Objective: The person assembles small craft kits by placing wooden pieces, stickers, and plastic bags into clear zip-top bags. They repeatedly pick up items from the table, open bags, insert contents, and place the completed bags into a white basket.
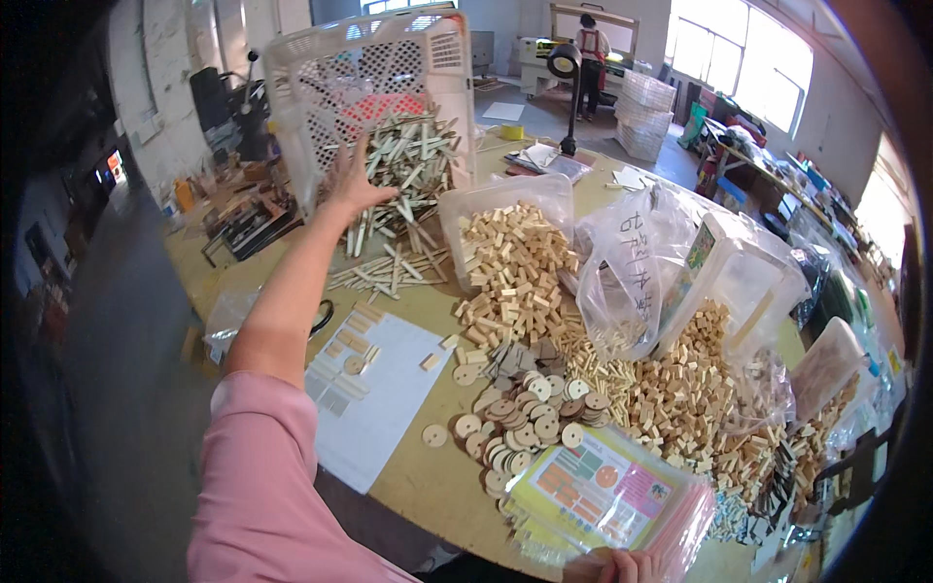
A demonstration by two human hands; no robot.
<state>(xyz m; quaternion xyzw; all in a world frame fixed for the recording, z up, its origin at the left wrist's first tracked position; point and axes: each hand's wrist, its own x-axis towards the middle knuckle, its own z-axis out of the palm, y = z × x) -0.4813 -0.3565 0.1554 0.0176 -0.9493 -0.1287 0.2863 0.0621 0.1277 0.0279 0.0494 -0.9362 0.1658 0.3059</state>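
Note:
My left hand (358,187) reaches out with thumb and fingers spread, at the front left of a heap of pale thin wooden sticks (418,160). The sticks spill from a white plastic crate (374,49) tipped on its side. At the lower edge, my right hand (622,565) has its fingers curled beside a stack of clear bags holding printed cards (598,486). What it grips, if anything, is hidden. Left of the stack, a white sheet (389,418) bears wooden strips, a disc (354,364) and grey pieces laid in rows.
Wooden blocks (520,253) pour from a clear bin (559,194). Round discs with holes (525,423) lie heaped in front. More blocks (680,389) and a crumpled plastic bag (622,272) lie to the right. A black lamp (569,97) stands behind; a person (591,63) is farther back.

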